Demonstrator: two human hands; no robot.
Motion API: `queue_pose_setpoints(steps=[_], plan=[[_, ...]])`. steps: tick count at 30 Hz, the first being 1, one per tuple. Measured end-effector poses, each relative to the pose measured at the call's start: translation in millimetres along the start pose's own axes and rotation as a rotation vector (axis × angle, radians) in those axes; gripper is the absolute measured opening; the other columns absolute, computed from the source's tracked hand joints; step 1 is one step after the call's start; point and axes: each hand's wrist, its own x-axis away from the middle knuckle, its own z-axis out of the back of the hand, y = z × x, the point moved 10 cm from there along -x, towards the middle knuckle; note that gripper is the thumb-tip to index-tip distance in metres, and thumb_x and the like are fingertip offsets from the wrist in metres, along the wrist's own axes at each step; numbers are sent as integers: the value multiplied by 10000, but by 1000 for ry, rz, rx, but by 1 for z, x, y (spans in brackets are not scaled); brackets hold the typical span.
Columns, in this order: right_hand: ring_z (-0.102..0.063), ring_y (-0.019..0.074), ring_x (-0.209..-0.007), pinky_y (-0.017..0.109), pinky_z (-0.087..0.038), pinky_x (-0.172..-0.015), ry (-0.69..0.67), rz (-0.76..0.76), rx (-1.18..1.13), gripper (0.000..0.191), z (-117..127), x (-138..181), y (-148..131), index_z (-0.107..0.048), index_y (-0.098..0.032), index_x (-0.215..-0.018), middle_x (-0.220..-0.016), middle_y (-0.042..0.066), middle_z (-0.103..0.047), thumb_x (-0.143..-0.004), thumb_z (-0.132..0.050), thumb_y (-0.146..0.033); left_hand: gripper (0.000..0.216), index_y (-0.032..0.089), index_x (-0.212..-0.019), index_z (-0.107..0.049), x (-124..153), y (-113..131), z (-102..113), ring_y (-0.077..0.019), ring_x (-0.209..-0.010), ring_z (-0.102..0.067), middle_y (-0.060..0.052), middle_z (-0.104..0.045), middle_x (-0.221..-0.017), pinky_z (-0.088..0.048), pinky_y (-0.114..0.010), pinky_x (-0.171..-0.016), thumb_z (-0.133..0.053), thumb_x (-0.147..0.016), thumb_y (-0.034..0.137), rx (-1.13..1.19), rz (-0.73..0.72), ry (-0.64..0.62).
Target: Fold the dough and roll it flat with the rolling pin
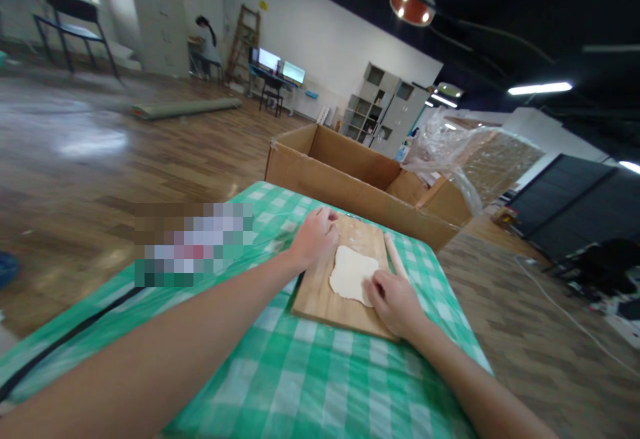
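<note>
A thin, pale sheet of rolled dough (351,275) with a wavy edge lies flat on a wooden board (320,297). My right hand (397,302) is closed at the dough's right edge, thumb and forefinger pinched on it. Over the board's far left corner rests my left hand (314,239), its fingers curled in; what they hold, if anything, is hidden. A light rolling pin (395,255) lies along the board's right side, partly behind my right hand. Traces of flour (356,233) show on the board beyond the dough.
A green-and-white checked cloth (310,385) covers the table. On its left lies a pixelated item (193,242) with a black strap (75,332). A large open cardboard box (340,179) stands just past the far edge. A person (205,49) sits far back.
</note>
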Motion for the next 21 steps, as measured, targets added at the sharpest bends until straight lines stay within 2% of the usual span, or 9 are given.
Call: queue_pose_setpoints(steps=[2,3,4,6,8,11,13,16,21], plan=[[-579,213,-635,340,-357,-612,-105,70,93,350,-14,-4,-3,-518,-243,-667,-661,44,-630,-996,-492,-360,153,238,-996,-631,13,29,-19,-250,-1108,-618,-85,-681,-1115,-448,-383,-1037,-515,-908,191,-69,-160,-156],[-606,230,-674,348,-386,-634,-103,69,129,343,-14,-8,-1,-544,-242,-681,-688,60,-653,-996,-493,-367,172,241,-1021,-643,23,40,-33,-255,-1096,-628,-91,-684,-1133,-463,-388,-1021,-500,-928,222,-104,-225,-267],[-637,254,-745,362,-424,-675,-63,51,156,324,-11,-12,1,-582,-235,-726,-750,84,-683,-1000,-486,-378,201,248,-1062,-654,34,49,-46,-260,-1122,-628,-96,-679,-1183,-461,-391,-1031,-492,-943,251,-136,-281,-366],[-656,320,-1003,427,-481,-841,66,24,175,305,0,-20,5,-661,-193,-927,-999,157,-724,-1016,-447,-391,253,244,-1143,-661,52,55,-63,-288,-1227,-595,-113,-663,-1275,-415,-416,-1099,-515,-945,302,-205,-334,-461],[-550,352,-1284,513,-423,-1052,98,74,148,399,-3,-25,3,-642,-124,-1206,-1303,214,-652,-1043,-368,-363,346,204,-1252,-633,64,57,-71,-317,-1343,-523,-146,-615,-1383,-335,-458,-1170,-490,-964,330,-276,-382,-487],[-427,318,-1441,541,-336,-1180,-73,156,79,484,-31,-24,-1,-569,-85,-1375,-1471,213,-555,-1067,-275,-315,427,143,-1340,-583,71,55,-75,-328,-1423,-444,-180,-546,-1472,-263,-491,-1206,-402,-1007,339,-383,-458,-495],[-410,311,-1457,535,-330,-1198,-124,132,40,493,-38,-20,1,-539,-74,-1415,-1497,213,-532,-1065,-310,-335,444,110,-1343,-573,70,55,-74,-327,-1407,-455,-196,-544,-1460,-281,-491,-1193,-357,-1022,328,-448,-483,-503],[-486,307,-1392,509,-369,-1181,-80,64,-3,475,-30,-16,5,-546,-92,-1402,-1444,200,-579,-1043,-409,-371,434,90,-1307,-586,62,53,-68,-323,-1284,-539,-202,-599,-1341,-360,-477,-1128,-367,-1014,325,-517,-465,-506],[-570,306,-1273,503,-432,-1119,-34,49,-57,379,-18,-13,3,-581,-160,-1326,-1312,158,-653,-1025,-466,-361,440,133,-1199,-637,43,42,-55,-353,-1174,-565,-182,-628,-1195,-435,-485,-1013,-541,-922,460,-575,-304,-478]])
